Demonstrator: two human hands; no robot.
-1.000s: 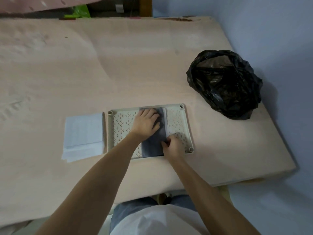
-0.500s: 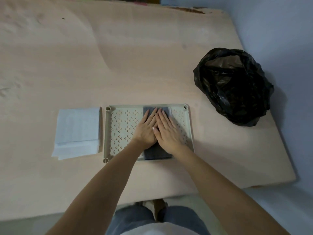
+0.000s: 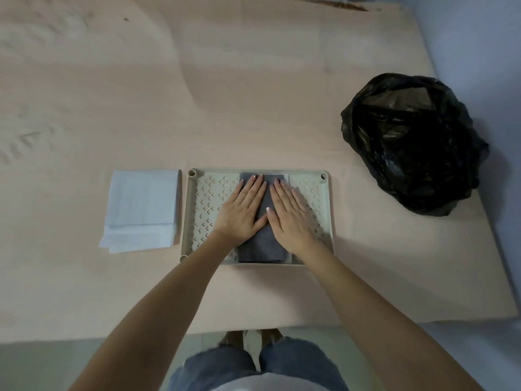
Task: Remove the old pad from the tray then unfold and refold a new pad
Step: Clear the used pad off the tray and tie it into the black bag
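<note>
A folded grey pad (image 3: 260, 245) lies in the middle of a pale perforated tray (image 3: 203, 210) near the table's front edge. My left hand (image 3: 242, 210) presses flat on the pad's left half, fingers straight. Beside it my right hand (image 3: 291, 213) lies flat on the pad's right half and the tray's floor. The two thumbs almost meet over the pad. A stack of folded white pads (image 3: 142, 210) sits on the table just left of the tray.
A crumpled black plastic bag (image 3: 411, 142) stands open at the right, close to the table's right edge and the blue wall. The beige table (image 3: 225, 80) stretches far behind the tray. My knees show below the front edge.
A second ago my right hand pinched the pad's near right edge; it then came up flat beside my left hand. Since then both hands have spread slightly apart on the pad.
</note>
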